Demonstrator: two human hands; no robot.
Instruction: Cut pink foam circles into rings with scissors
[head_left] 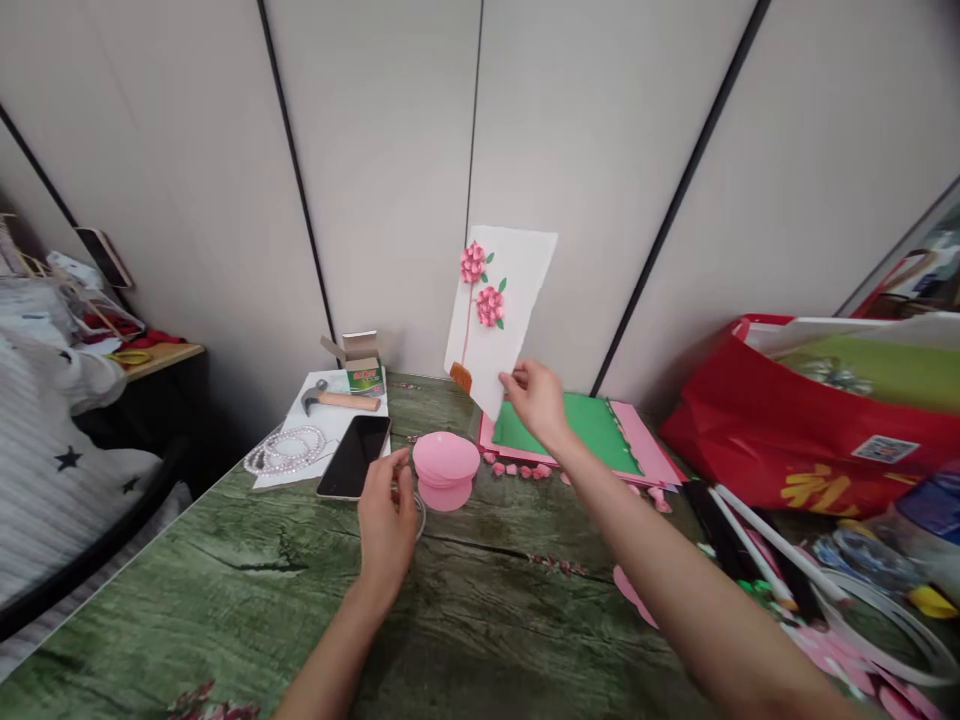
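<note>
My right hand (pixel 537 400) pinches the lower corner of a white card (pixel 517 290) and holds it upright against the wall. Two pink paper flowers (pixel 481 285) with green leaves and a thin stem are stuck on the card. Beneath that hand lie green and pink paper sheets (pixel 600 430). My left hand (pixel 386 520) rests on the green table (pixel 225 600), fingers curled beside a pink round lid-like object (pixel 445 468). It touches something thin and clear that I cannot make out. A black phone (pixel 354 455) lies just left of it.
A hammer (pixel 337 399), a small green box (pixel 365 377) and a string of pearls (pixel 285 450) lie on white paper at the back left. A red bag (pixel 810 440) stands at the right. Pens and scraps (pixel 750 540) crowd the right edge. Small pink petals (pixel 525 470) lie by the sheets.
</note>
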